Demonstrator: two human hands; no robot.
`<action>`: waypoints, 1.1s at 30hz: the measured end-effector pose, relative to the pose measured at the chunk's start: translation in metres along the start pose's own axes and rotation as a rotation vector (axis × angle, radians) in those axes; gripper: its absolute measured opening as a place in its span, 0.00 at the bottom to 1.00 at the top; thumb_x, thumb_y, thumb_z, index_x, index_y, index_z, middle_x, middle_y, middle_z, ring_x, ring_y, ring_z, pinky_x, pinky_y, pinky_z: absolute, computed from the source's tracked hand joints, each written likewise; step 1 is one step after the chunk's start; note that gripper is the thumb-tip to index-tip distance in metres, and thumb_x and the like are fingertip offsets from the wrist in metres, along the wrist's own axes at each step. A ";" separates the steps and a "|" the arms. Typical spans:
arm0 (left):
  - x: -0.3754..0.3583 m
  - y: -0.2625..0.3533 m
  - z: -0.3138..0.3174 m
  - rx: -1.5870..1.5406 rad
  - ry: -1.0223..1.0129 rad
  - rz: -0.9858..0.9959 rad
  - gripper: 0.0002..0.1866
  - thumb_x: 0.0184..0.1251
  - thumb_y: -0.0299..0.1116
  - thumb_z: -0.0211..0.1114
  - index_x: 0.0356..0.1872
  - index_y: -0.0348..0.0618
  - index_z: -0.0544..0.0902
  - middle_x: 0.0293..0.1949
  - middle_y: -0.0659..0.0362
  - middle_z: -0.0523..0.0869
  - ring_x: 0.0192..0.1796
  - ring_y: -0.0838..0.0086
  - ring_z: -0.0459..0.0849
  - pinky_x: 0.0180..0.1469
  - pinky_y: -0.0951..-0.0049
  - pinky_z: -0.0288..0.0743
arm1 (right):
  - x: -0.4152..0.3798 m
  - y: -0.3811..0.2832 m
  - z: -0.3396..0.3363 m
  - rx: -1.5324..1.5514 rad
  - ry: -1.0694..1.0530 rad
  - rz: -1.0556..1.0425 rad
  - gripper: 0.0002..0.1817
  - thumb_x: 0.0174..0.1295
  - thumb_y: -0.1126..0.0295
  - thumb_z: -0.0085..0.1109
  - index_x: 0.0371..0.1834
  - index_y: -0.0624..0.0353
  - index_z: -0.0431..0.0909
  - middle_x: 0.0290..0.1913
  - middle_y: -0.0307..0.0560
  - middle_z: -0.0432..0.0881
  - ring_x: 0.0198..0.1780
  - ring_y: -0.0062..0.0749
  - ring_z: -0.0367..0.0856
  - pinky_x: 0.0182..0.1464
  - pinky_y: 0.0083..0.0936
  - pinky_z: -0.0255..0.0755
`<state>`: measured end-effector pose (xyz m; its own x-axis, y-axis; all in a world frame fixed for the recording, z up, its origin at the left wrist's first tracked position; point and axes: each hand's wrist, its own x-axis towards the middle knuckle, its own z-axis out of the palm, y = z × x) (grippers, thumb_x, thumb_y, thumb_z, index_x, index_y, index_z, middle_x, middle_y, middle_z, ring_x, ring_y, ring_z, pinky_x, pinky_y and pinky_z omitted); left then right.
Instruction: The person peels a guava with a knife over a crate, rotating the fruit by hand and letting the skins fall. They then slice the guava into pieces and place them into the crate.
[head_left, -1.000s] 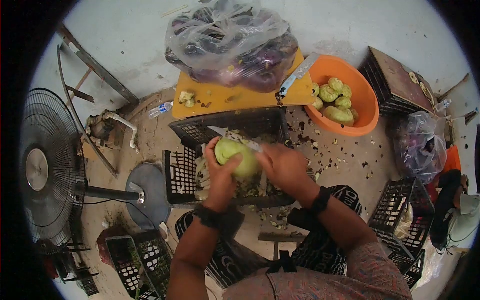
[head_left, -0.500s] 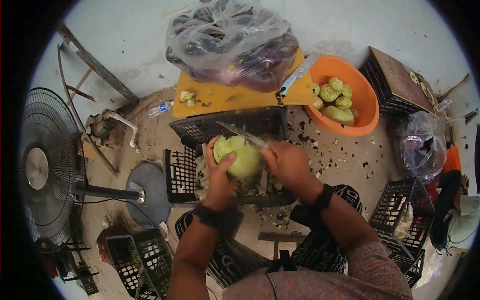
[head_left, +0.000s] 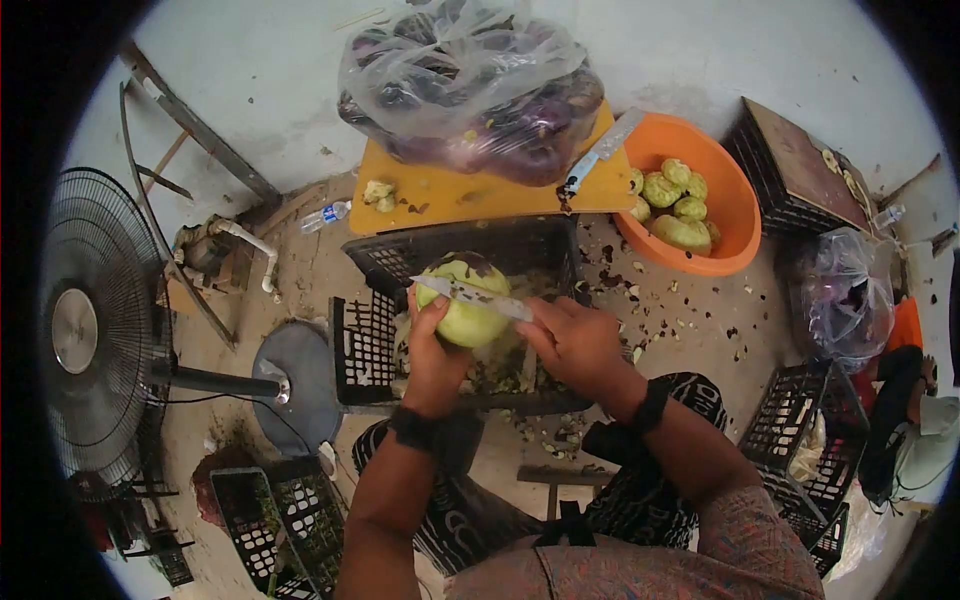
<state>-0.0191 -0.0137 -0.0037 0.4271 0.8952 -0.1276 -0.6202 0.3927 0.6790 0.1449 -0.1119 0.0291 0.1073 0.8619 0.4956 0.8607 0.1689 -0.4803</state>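
My left hand (head_left: pixel 435 355) grips a round, mostly peeled eggplant (head_left: pixel 474 326) from its left and lower side. The flesh is pale green, and some dark skin shows at its top. My right hand (head_left: pixel 578 345) is closed around the handle of a knife (head_left: pixel 470 296), whose blade lies across the face of the eggplant and points left. Both hands are above a black plastic crate (head_left: pixel 362 350) that holds peelings.
Behind the crate, a yellow board (head_left: pixel 450 205) bears a bag of purple eggplants (head_left: pixel 470 110) and a cleaver (head_left: pixel 600 150). An orange basin (head_left: pixel 735 235) to the right holds several peeled eggplants (head_left: pixel 683 234). A black fan (head_left: pixel 85 330) stands left.
The knife has come down from above the eggplant to lie across its face. The eggplant has turned, showing dark skin at its top.
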 end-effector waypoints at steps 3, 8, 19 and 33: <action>-0.002 0.001 0.004 -0.077 -0.013 -0.034 0.23 0.62 0.30 0.55 0.59 0.50 0.65 0.55 0.54 0.74 0.59 0.61 0.74 0.61 0.54 0.69 | 0.001 -0.001 0.002 -0.005 -0.002 0.012 0.13 0.58 0.62 0.63 0.44 0.53 0.81 0.26 0.45 0.79 0.23 0.43 0.79 0.24 0.35 0.72; -0.007 -0.002 0.007 -0.011 0.013 -0.041 0.25 0.61 0.30 0.56 0.61 0.51 0.63 0.56 0.55 0.72 0.58 0.62 0.74 0.60 0.54 0.71 | 0.005 0.001 0.006 -0.010 0.019 0.021 0.13 0.59 0.60 0.61 0.42 0.54 0.79 0.26 0.46 0.78 0.24 0.44 0.79 0.24 0.36 0.72; -0.007 0.002 0.011 -0.056 -0.035 -0.019 0.28 0.60 0.30 0.57 0.63 0.54 0.62 0.56 0.56 0.71 0.59 0.61 0.73 0.61 0.53 0.70 | -0.001 0.002 -0.002 0.032 -0.034 0.068 0.13 0.59 0.60 0.62 0.43 0.55 0.80 0.27 0.48 0.80 0.25 0.46 0.80 0.26 0.37 0.73; -0.012 0.003 0.018 0.036 -0.037 0.040 0.30 0.60 0.29 0.57 0.64 0.55 0.60 0.56 0.55 0.70 0.59 0.61 0.73 0.60 0.54 0.71 | 0.006 0.002 0.007 0.068 -0.022 0.097 0.12 0.61 0.58 0.59 0.32 0.56 0.76 0.25 0.50 0.79 0.28 0.49 0.79 0.28 0.41 0.72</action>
<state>-0.0138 -0.0272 0.0131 0.4270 0.9013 -0.0733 -0.6138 0.3484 0.7084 0.1441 -0.1027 0.0262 0.1772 0.8857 0.4290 0.8111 0.1155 -0.5734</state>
